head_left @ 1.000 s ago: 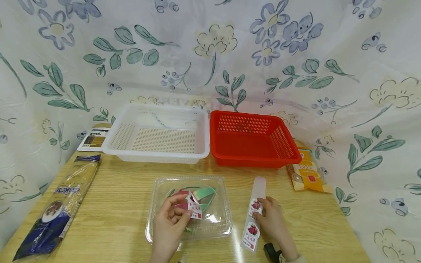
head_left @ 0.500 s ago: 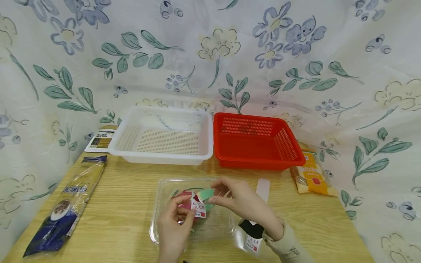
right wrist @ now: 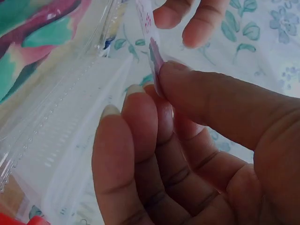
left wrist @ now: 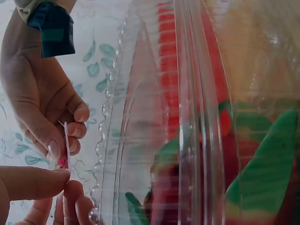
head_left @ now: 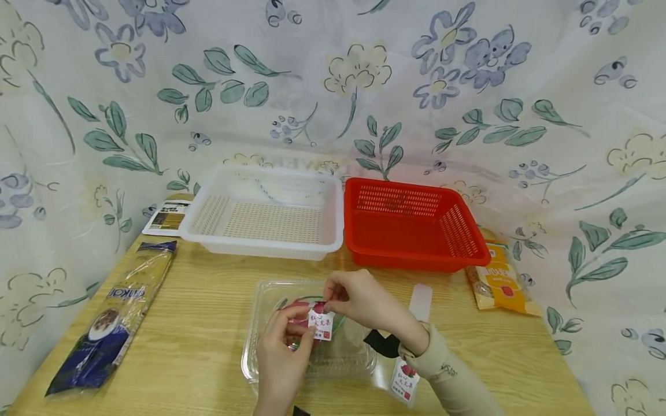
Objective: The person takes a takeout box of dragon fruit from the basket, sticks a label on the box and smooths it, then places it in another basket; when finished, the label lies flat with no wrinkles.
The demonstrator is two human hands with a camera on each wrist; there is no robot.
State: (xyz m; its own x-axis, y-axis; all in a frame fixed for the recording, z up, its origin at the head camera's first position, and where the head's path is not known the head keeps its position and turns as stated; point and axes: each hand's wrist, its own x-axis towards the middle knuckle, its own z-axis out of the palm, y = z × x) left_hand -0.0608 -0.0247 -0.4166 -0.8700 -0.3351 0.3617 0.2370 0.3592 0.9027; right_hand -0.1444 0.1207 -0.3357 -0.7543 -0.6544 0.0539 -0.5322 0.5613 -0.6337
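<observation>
Between both hands is a small white sticker label with a red fruit picture and red characters. My left hand pinches its lower left edge between thumb and fingers. My right hand pinches its upper right corner, and the right wrist view shows the thumb pressing it against the fingertips. The label appears edge-on in the left wrist view. Just below the hands lies a closed clear plastic clamshell box. Inside it is a red dragon fruit with green leaf tips, partly hidden by the hands in the head view.
A backing strip with another sticker lies right of the box, partly under the right forearm. Behind stand a white basket and a red basket. Packets lie at the sides: a long blue-gold bag, an orange bag and a white pouch.
My right hand has left the sticker strip, moved left and up over the box, and taken hold of the label's upper corner. My left hand has kept its pinch on the label.
</observation>
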